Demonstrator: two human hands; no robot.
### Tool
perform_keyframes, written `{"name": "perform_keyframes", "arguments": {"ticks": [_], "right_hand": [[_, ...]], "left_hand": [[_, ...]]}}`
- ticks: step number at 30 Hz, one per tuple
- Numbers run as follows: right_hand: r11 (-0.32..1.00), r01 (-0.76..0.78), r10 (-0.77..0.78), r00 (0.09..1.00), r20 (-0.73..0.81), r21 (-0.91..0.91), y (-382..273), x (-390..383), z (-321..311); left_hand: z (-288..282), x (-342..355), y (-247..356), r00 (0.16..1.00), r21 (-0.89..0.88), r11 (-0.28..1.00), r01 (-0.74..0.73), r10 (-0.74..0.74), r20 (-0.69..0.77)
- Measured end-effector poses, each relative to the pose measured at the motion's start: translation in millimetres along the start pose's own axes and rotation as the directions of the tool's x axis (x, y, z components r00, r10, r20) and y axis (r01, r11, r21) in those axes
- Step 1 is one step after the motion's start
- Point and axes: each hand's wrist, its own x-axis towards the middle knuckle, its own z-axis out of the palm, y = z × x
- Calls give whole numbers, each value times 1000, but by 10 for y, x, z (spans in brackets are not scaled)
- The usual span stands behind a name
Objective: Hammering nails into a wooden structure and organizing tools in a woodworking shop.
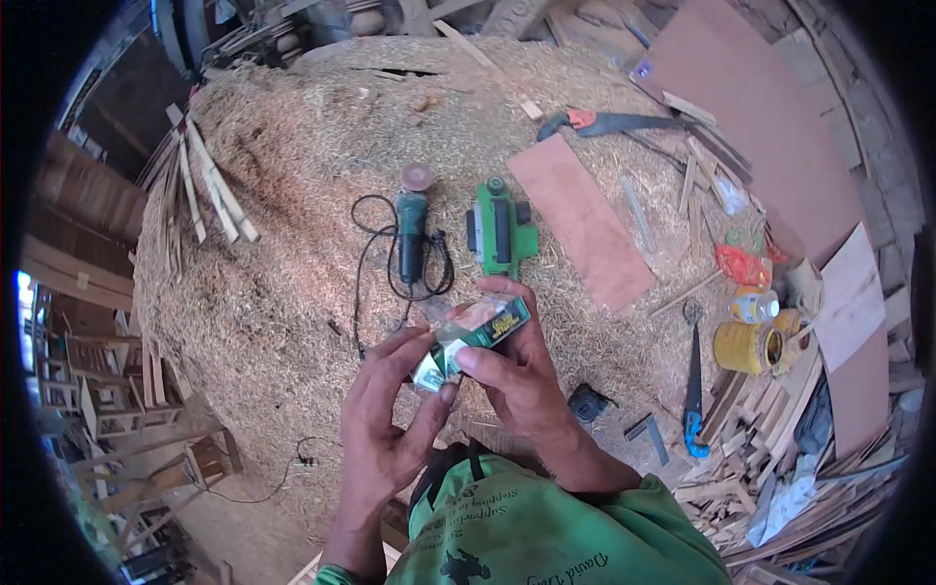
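Both of my hands are on a small dark green printed carton (493, 326) in front of my chest. My right hand (517, 375) grips its body, thumb on the near side. The fingers and thumb of my left hand (395, 405) pinch its lower left end, where a pale flap (429, 372) stands out. What is inside the carton does not show. Just beyond my hands lie an angle grinder (412, 234) with a round disc and a coiled black cord, and a green electric planer (499, 229).
Wood shavings (273, 195) cover the ground. Right of the planer lies a reddish board (585, 224), with a handsaw (624, 123) beyond it. Further right are a yellow jar (743, 347), a blue-handled saw (694, 400) and piled offcuts (760, 429). Wooden strips (216, 190) lean at the left.
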Motion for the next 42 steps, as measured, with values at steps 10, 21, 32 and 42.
{"name": "perform_keyframes", "arguments": {"ticks": [10, 21, 32, 42], "right_hand": [[926, -190, 104, 958, 266, 325, 783, -327, 470], [733, 151, 251, 846, 470, -663, 1305, -639, 828], [403, 638, -81, 739, 669, -656, 1604, -1124, 1101], [419, 495, 266, 735, 624, -762, 1714, -1270, 917]], "left_hand": [[-446, -1114, -261, 941, -275, 954, 120, -198, -274], [-958, -2147, -307, 899, 33, 997, 65, -44, -436], [-766, -2693, -528, 676, -413, 902, 126, -383, -630], [-692, -2874, -808, 619, -593, 780, 198, -569, -542]]}}
